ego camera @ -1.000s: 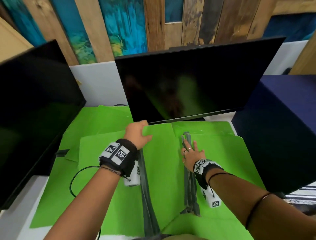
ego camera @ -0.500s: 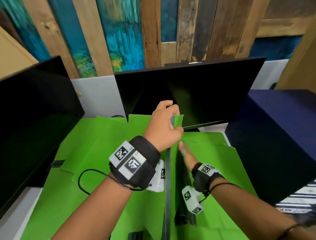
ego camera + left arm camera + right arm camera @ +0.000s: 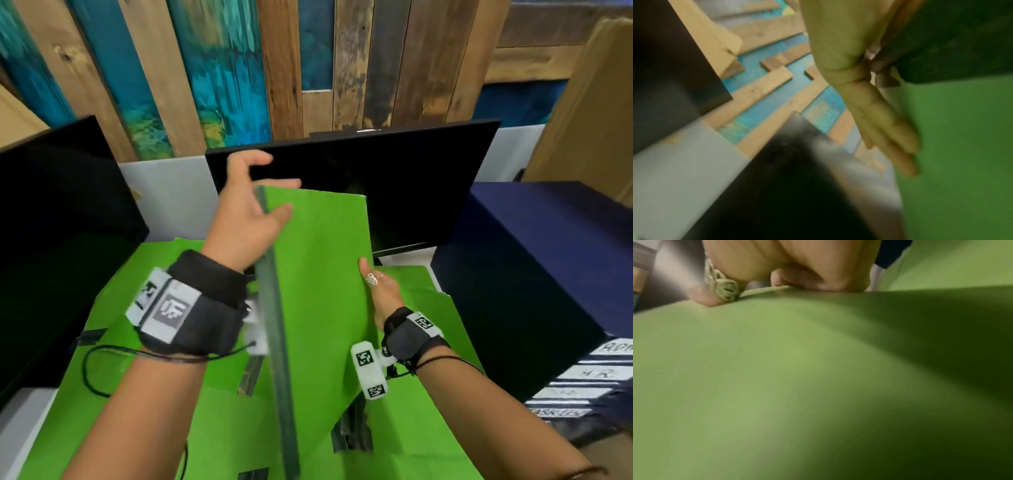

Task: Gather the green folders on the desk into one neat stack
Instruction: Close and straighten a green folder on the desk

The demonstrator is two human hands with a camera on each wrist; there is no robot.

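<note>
The green folder is now standing lifted and tilted above the table, higher than half a second ago. The left hand is gripping its 11 o'clock spine; the right hand is pinching its 3 o'clock edge

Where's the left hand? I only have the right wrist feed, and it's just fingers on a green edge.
Observer: The left hand holds the raised folder near its top corner, beside the dark spine strip.
Operator: Is it lifted clear, or flat?
Observer: Its top is tilted up in front of the middle monitor. Its lower end is hidden by the arms, so I cannot tell if it is clear.
Operator: Are the rest stacked?
Observer: No. The other folders lie spread and overlapping across the desk.
</note>
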